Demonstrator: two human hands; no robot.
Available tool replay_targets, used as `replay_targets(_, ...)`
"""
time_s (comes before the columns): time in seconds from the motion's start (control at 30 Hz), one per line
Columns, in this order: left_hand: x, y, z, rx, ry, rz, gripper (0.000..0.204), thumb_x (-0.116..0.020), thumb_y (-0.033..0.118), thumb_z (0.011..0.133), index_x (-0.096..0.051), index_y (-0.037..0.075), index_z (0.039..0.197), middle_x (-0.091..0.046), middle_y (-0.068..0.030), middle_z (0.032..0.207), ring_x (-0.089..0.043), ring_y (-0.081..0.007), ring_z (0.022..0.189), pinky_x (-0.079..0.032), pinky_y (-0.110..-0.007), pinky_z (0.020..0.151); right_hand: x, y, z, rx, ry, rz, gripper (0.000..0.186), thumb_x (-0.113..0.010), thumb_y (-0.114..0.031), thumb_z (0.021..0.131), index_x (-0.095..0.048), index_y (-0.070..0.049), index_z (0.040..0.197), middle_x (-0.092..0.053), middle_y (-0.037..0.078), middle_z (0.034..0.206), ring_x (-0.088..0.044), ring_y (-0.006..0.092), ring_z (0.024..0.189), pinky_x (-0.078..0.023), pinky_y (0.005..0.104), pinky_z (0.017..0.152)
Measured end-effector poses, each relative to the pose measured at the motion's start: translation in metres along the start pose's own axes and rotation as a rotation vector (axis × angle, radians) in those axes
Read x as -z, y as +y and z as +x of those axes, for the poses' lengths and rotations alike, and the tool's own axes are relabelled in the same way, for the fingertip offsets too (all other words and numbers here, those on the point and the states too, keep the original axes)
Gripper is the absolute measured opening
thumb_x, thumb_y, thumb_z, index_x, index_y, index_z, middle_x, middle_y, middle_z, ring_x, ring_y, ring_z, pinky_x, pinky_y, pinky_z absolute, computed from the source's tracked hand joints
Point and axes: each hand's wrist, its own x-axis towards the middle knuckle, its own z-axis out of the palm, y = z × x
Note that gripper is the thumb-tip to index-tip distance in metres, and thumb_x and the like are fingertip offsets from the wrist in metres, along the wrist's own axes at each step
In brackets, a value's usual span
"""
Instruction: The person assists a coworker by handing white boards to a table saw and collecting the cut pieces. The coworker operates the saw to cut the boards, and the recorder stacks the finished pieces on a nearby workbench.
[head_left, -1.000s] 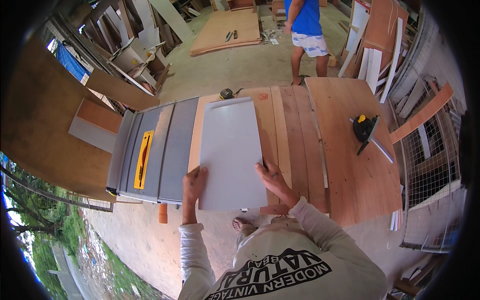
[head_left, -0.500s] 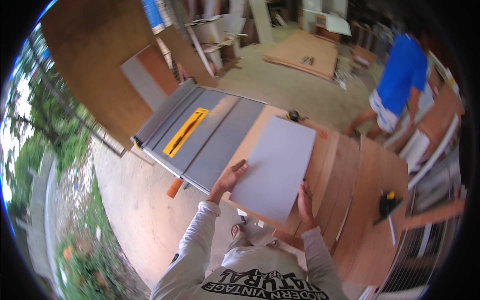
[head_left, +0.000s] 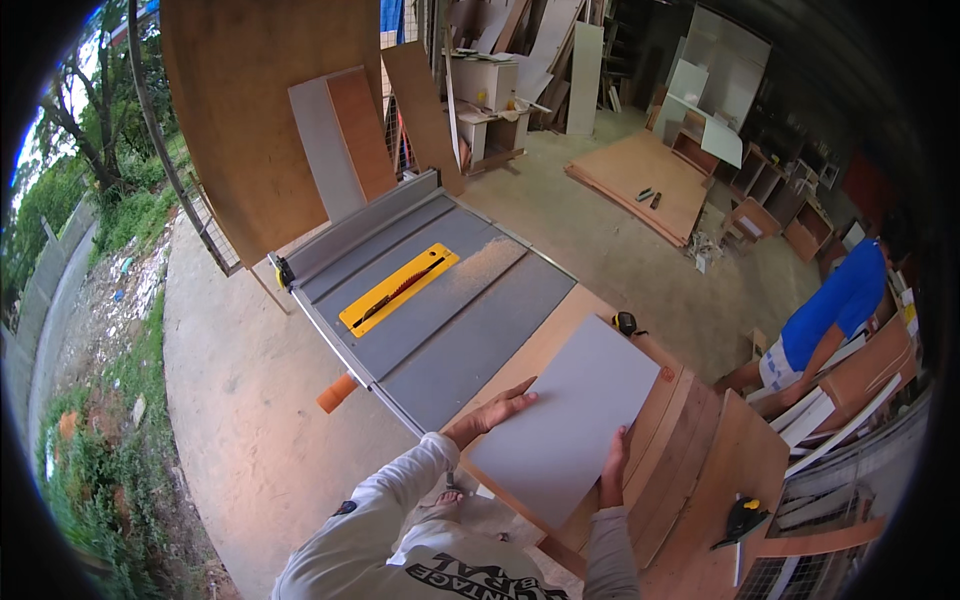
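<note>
A rectangular white panel (head_left: 570,410) lies over the wooden worktop beside the table saw, between my two hands. My left hand (head_left: 500,412) grips its left edge, the fingers reaching onto the white face. Along the right edge, my right hand (head_left: 614,468) holds the panel with fingertips on its upper face. The parts of both hands under the panel are hidden. Just beyond its far corner sits a black and yellow tape measure (head_left: 625,323). To the left is the table saw's grey top (head_left: 440,330), with a yellow insert (head_left: 360,318) around the blade.
Sawdust (head_left: 485,262) lies on the saw top, and a fence (head_left: 365,225) runs along its far left side. A black and yellow tool (head_left: 742,520) rests at the right. Someone in a blue shirt (head_left: 835,305) bends over boards at far right. Stacked sheets (head_left: 640,185) lie behind.
My view has shifted, so the saw and panel sit lower and further right in the picture. Both hands keep their hold on the panel. The person in blue is bent lower.
</note>
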Motion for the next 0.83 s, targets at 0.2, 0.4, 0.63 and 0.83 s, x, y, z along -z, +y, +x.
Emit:
replay_targets(0.2,0.019,0.048,-0.009,0.023,-0.062,-0.007,0.085,-0.042,0.054,0.094,-0.01,-0.004,0.146,-0.013,-0.0223,0.153,-0.01,-0.0303,0.142,-0.012,-0.036,0.115,-0.028,-0.057,-0.019,0.143,-0.142,0.259,0.055,-0.034,-0.04,0.101,-0.038,0.002,0.136,-0.047,0.011,0.134,-0.048,0.0214,0.118,-0.038,0.0319,0.1)
replay_targets(0.4,0.042,-0.017,0.089,-0.145,-0.059,-0.194,0.072,-0.033,0.046,0.1,-0.011,-0.003,0.146,-0.016,-0.016,0.153,-0.014,-0.0245,0.142,-0.014,-0.032,0.115,-0.031,-0.084,0.054,0.146,-0.03,0.172,0.054,-0.03,-0.042,0.102,-0.039,-0.003,0.138,-0.046,0.006,0.134,-0.044,0.0152,0.12,-0.034,0.0284,0.104)
replay_targets(0.63,0.021,-0.018,0.113,-0.047,-0.193,-0.527,0.06,-0.041,0.032,0.098,-0.017,0.009,0.148,-0.035,-0.0122,0.143,-0.036,-0.0245,0.13,-0.031,-0.038,0.108,-0.023,-0.074,0.071,0.186,0.143,-0.178,0.069,-0.042,-0.042,0.097,-0.018,-0.001,0.147,-0.02,0.016,0.153,-0.019,0.0247,0.141,-0.018,0.033,0.113)
replay_targets(0.83,0.017,0.016,0.103,-0.034,-0.414,-0.463,0.068,-0.044,0.041,0.095,-0.012,0.013,0.149,-0.027,-0.0121,0.149,-0.029,-0.0294,0.136,-0.024,-0.04,0.112,-0.031,-0.101,0.041,0.035,0.226,-0.49,0.083,-0.043,-0.053,0.092,-0.007,-0.002,0.148,-0.01,0.015,0.155,-0.007,0.0317,0.143,-0.01,0.0346,0.115)
